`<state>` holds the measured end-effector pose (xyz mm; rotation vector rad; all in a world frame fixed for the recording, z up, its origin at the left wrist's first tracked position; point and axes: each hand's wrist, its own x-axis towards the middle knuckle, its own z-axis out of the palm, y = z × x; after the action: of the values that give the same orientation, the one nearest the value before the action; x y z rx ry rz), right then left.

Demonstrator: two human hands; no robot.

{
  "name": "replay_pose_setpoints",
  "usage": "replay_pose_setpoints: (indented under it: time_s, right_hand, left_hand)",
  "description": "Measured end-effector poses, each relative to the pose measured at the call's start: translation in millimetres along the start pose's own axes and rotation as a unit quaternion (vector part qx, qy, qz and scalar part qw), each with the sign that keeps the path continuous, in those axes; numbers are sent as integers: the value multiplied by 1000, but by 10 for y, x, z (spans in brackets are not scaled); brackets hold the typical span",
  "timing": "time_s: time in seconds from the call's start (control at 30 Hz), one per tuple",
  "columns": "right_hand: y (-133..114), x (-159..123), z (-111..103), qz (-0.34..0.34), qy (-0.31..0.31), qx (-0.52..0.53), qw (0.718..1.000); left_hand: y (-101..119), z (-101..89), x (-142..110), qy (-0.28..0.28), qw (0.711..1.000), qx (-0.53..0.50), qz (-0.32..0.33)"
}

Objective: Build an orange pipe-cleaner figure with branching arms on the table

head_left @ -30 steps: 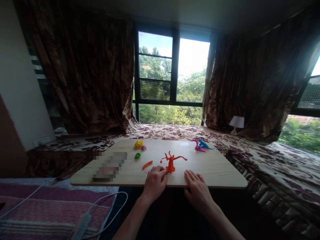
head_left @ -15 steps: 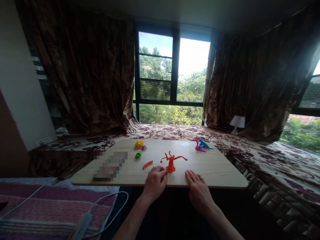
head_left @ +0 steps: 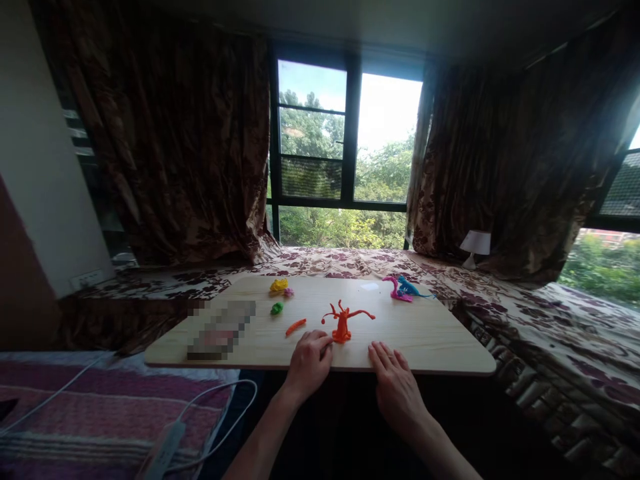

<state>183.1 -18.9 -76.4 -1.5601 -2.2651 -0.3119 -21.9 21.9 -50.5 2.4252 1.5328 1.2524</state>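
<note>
One upright, branching, orange clay-like figure [head_left: 341, 331], lower centre of frame; left hand [head_left: 310, 360], fingers bent, at its base (whether clamped, cannot tell), presumably steadying; right hand [head_left: 393, 370] flat on pale wood-grain tabletop [head_left: 445, 345], fingers nearly together.

No text, label, brand, number or sign is legible. At the left of the tabletop [head_left: 430, 347], coarse pixelation covers a flat dark object [head_left: 220, 331], hiding any print. At lower left, a pale power strip [head_left: 166, 448] is too dim for any markings to be read.
</note>
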Motion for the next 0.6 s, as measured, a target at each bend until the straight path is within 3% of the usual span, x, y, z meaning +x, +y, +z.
replay_pose_setpoints:
  time_s: [0.17, 0.37, 0.6]
  right_hand:
    - [-118, -45, -39, -37, -3, 20, 999]
    - [-84, 173, -31, -4, -8, 23, 1000]
    - [-177, -131, -21, -7, 14, -1, 1000]
  left_hand:
    - [5, 24, 2, 13, 1000, -10, -3]
    - [1, -4, 16, 6, 1000, -19, -2]
    - [49, 21, 22, 19, 998, -43, -33]
